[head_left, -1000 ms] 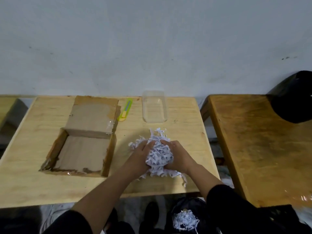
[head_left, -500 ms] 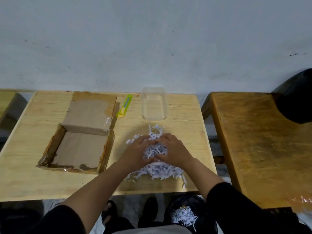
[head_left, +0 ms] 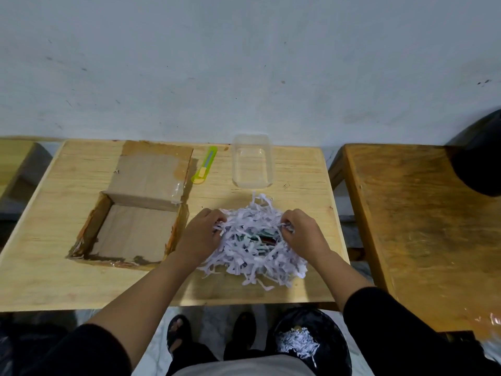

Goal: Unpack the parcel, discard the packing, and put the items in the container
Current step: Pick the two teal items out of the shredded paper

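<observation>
A heap of white shredded paper [head_left: 252, 256] lies on the light wooden table [head_left: 54, 267], right of the open cardboard box [head_left: 135, 229]. My left hand [head_left: 200, 234] grips strips at the heap's left side and my right hand [head_left: 303, 234] pinches strips at its right side, and the heap is parted between them. In the gap, dark and red items [head_left: 264, 237] show, mostly buried. The clear plastic container [head_left: 252, 164] stands beyond the heap near the wall. The box looks bare inside.
A green and yellow utility knife [head_left: 204, 169] lies between box flap and container. Below the table's front edge, a black bin bag [head_left: 311, 340] holds shredded paper. A darker wooden table [head_left: 420, 226] stands to the right with a black object [head_left: 479, 158] on it.
My hands, which were cupped together on the bunched paper, have drawn apart sideways. The heap has spread flat and items inside it have come into sight.
</observation>
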